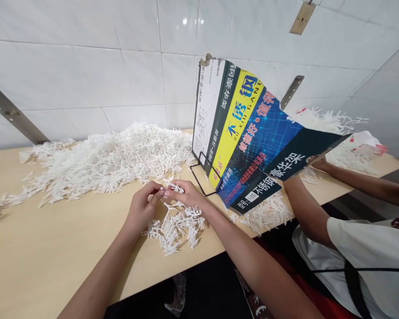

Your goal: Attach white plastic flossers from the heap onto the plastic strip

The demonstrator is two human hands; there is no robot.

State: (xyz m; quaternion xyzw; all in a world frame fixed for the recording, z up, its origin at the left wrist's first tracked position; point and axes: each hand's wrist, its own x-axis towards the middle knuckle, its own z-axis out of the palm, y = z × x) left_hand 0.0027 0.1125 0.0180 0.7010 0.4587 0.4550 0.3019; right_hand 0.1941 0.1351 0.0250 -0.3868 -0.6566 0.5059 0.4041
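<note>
My left hand point(145, 203) and my right hand point(185, 193) meet fingertip to fingertip over the wooden table. Both are closed in a pinch on small white branched plastic pieces point(177, 188), some of which poke out between the fingers of my right hand. Just below the hands, near the table's front edge, lies a loose cluster of white branched plastic pieces point(174, 230). Behind them spreads a large heap of similar white pieces point(119, 159), reaching to the tiled wall. What exactly sits between my left fingertips is too small to make out fully.
A printed cardboard divider point(249, 133) stands right of my hands in a black wire stand point(199, 179). Beyond it a co-worker's arms point(309, 206) work by more white pieces point(262, 215). A metal bracket point(15, 113) joins wall and table at left.
</note>
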